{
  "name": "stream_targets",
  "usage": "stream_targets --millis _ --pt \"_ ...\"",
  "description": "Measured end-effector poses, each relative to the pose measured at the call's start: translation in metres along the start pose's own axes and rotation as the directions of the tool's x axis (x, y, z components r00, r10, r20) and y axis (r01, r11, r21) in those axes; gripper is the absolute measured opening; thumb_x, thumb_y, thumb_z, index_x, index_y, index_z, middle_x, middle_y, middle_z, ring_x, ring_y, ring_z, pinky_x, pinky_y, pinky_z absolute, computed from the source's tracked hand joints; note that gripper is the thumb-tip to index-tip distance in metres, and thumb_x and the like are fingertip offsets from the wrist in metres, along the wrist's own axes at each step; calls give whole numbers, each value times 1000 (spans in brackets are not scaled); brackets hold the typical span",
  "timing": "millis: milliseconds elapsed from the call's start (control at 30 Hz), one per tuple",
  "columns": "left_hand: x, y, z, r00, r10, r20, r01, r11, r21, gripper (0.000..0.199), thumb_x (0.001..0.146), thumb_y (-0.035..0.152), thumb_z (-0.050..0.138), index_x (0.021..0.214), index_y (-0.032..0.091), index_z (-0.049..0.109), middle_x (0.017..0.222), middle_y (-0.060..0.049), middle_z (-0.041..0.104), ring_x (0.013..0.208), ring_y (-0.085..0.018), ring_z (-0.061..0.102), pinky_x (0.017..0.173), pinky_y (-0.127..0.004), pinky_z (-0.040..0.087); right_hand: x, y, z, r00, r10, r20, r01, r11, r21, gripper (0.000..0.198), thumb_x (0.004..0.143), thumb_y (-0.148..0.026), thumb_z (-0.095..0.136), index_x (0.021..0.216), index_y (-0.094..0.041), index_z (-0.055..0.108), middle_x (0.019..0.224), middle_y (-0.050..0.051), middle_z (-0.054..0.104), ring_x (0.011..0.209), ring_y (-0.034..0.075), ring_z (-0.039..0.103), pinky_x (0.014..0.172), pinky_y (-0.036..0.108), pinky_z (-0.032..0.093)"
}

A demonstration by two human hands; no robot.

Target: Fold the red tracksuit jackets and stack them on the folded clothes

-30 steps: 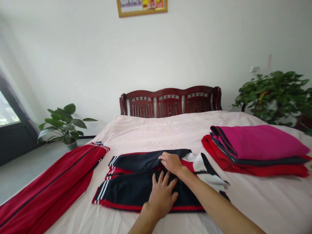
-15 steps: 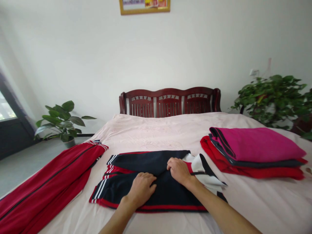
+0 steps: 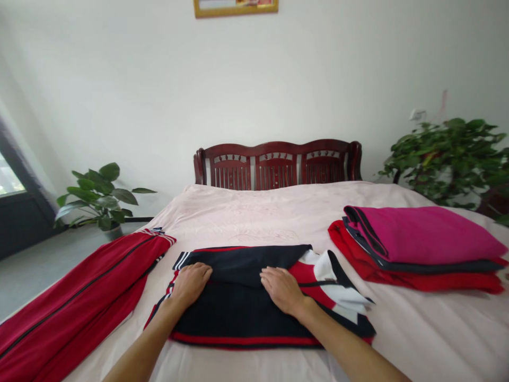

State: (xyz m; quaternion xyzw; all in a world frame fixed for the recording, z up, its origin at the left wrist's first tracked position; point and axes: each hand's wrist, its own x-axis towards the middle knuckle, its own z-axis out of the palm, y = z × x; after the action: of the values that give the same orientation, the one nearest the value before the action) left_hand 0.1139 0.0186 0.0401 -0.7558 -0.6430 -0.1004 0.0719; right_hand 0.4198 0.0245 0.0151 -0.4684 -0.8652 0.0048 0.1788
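A navy track jacket [image 3: 242, 313] with red trim, white-striped cuffs and a red and white chest lies on the bed in front of me, its sleeves folded in over the body. My left hand [image 3: 192, 284] rests palm down on the sleeves close to the cuffs, fingers stretched out. Further right, my right hand [image 3: 281, 291] lies on the jacket beside the red chest part, its fingers also extended and pressing on the cloth. The white collar end points right. Parts of the cuffs are hidden under my left hand and forearm.
Red track pants [image 3: 85, 297] with a black stripe lie along the bed's left side. A stack of folded clothes [image 3: 425, 233], magenta on top, sits at the right. Beyond are the pink bedsheet [image 3: 254, 207], a dark wooden headboard [image 3: 276, 164] and leafy plants [image 3: 449, 154].
My left hand has moved left towards the cuffs, and my right hand slightly left and down. The near sleeve now lies flatter, showing more of the red chest part.
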Motion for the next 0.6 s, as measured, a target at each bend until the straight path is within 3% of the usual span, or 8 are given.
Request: stream_targets --millis 67,133,233,367,500,600 --pt "9 -7 -5 1000 -13 -28 13 1000 -3 44 99 36 32 117 25 70 126 -8 68 117 -24 61 102 -38 42 12 -2 -8 995 59 -80 -60 998 -8 44 103 -30 26 115 -22 68 122 6 68 120 18 57 109 36 34" --pt "20 -10 -7 998 -32 -60 33 999 22 43 98 38 36 126 25 65 140 -10 58 133 -29 47 112 -46 32 28 -3 -13 985 87 -148 -92 995 -31 42 102 -33 29 125 -21 63 133 7 62 130 21 49 114 39 28" --pt "33 -15 0 994 -107 -22 109 991 81 51 95 47 40 139 26 54 153 -14 43 145 -37 27 114 -62 18 48 8 -9 985 127 -113 -137 987 -86 50 100 -44 34 143 -22 48 151 8 45 143 26 31 117 48 18" --pt "32 -24 19 967 -222 123 213 973 88 60 92 56 37 147 31 43 159 -15 30 143 -43 28 100 -74 29 46 54 6 947 316 51 -303 936 -180 60 98 -52 33 148 -19 42 154 12 40 144 31 28 117 53 14" --pt "25 -27 29 966 -227 125 215 971 101 60 93 55 33 149 34 38 161 -13 25 144 -42 26 98 -73 33 30 98 10 881 469 67 -442 864 -240 65 99 -51 28 151 -13 34 158 12 32 148 27 19 120 43 10" --pt "25 -28 26 962 -226 153 212 972 103 59 93 54 34 149 33 39 162 -12 23 144 -42 24 100 -72 31 27 111 4 841 533 90 -497 828 -261 65 99 -49 28 153 -12 30 160 11 26 149 25 14 120 41 7"
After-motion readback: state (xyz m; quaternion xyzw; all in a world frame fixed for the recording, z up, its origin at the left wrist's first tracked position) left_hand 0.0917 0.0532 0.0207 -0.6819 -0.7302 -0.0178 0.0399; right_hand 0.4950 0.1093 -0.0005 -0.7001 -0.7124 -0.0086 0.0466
